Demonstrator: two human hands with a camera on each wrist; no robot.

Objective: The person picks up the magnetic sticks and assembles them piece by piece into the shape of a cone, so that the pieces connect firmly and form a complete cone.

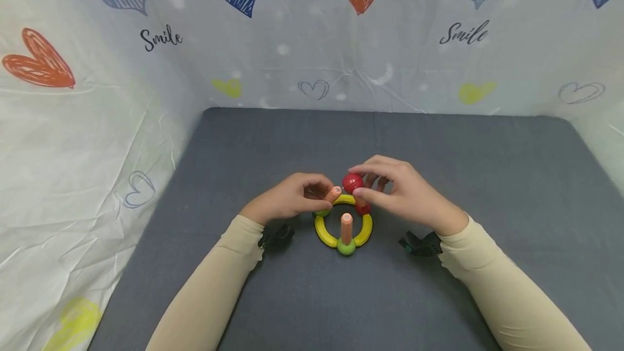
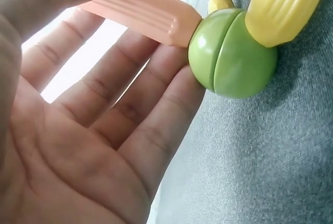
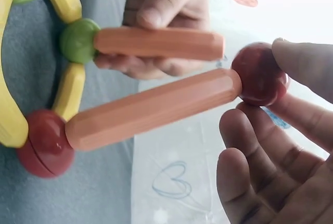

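Observation:
Yellow curved sticks (image 1: pixel 324 233) and balls form a ring on the grey table, with three orange rods standing up from the balls. My left hand (image 1: pixel 292 196) holds one orange rod (image 3: pixel 161 42) between thumb and fingers, above its green ball (image 2: pixel 231 53). At the ring's far right, my right hand (image 1: pixel 402 186) pinches a red ball (image 3: pixel 258 73) at the top end of another orange rod (image 3: pixel 156 109). That rod rises from a lower red ball (image 3: pixel 47 143). The third rod (image 1: pixel 346 229) stands untouched on the front green ball (image 1: pixel 346 247).
The grey table (image 1: pixel 463 156) extends around the ring on all sides. White cloth (image 1: pixel 278 42) printed with hearts and "Smile" hangs behind and beside it. Dark wrist cameras (image 1: pixel 421 244) sit under both forearms.

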